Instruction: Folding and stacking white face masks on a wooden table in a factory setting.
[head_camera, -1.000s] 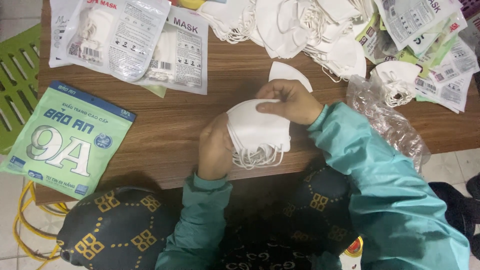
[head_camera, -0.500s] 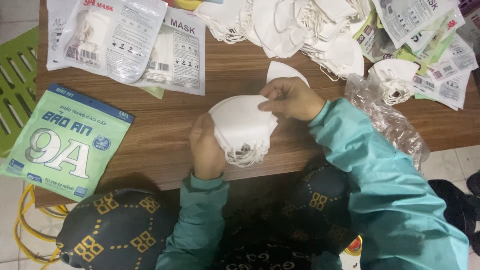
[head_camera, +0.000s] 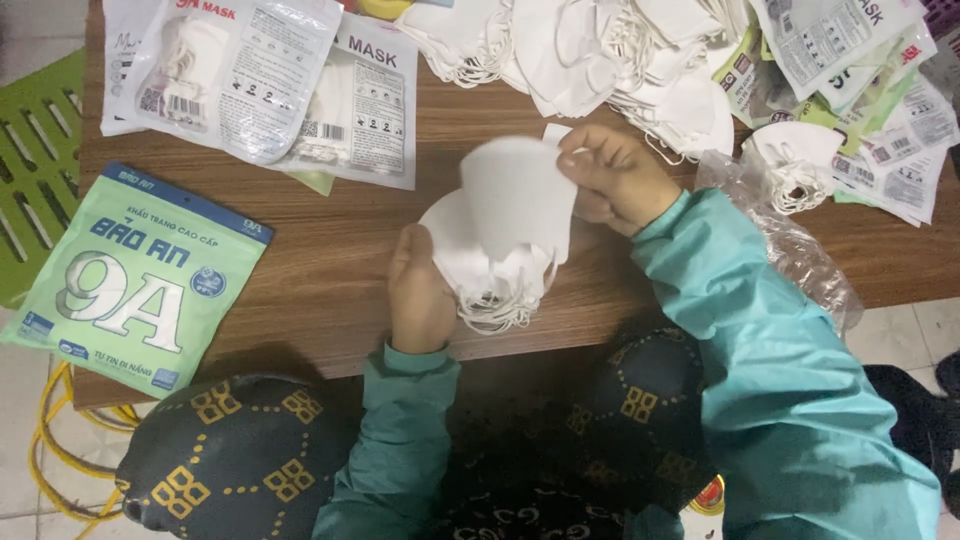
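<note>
My left hand (head_camera: 420, 295) grips a stack of white folded face masks (head_camera: 480, 265) from its left side, with the ear loops hanging below toward the table's near edge. My right hand (head_camera: 618, 178) pinches the top mask (head_camera: 520, 195) of the stack at its upper right corner and lifts it up off the others. Both hands are over the brown wooden table (head_camera: 330, 290), close to its near edge.
A green flat package (head_camera: 135, 280) lies at the left. Clear packs of masks (head_camera: 260, 85) lie at the back left. A heap of loose white masks (head_camera: 600, 55) and more packs (head_camera: 870, 90) fill the back right. Crumpled clear plastic (head_camera: 790, 250) sits by my right sleeve.
The stack has tipped and shifted toward the table's back. My right hand has raised the top mask away from the pile, so it now stands up more.
</note>
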